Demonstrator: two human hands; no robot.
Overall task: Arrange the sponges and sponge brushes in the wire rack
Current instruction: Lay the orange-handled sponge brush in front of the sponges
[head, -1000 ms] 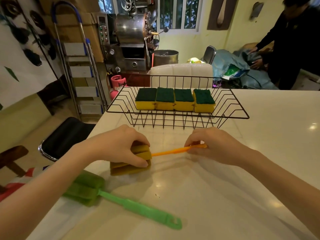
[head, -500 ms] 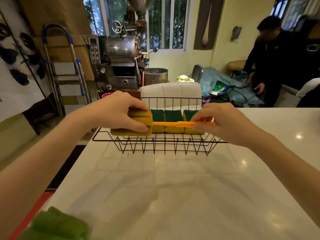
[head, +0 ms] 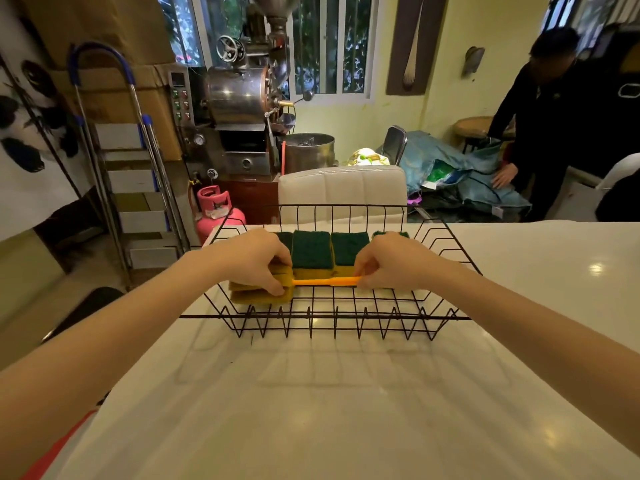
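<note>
A black wire rack (head: 325, 317) stands on the white table (head: 311, 410). Several yellow sponges with dark green tops (head: 311, 252) lie in a row along its far side. In front of them, inside the rack, is an orange sponge brush (head: 327, 281), lying sideways and low over the rack floor. My left hand (head: 254, 259) grips its yellow sponge head at the rack's left end. My right hand (head: 388, 263) pinches the end of its orange handle. The hands hide the outermost sponges in part.
A white padded chair back (head: 343, 188) stands right behind the rack. A pink gas cylinder (head: 216, 211) and a stepladder (head: 128, 168) are on the floor at the left. A person in dark clothes (head: 554, 126) bends over bags at the far right.
Both hands lifted the orange sponge brush off the table, carried it forward and lowered it into the rack in front of the sponges. The green brush has left the view.
</note>
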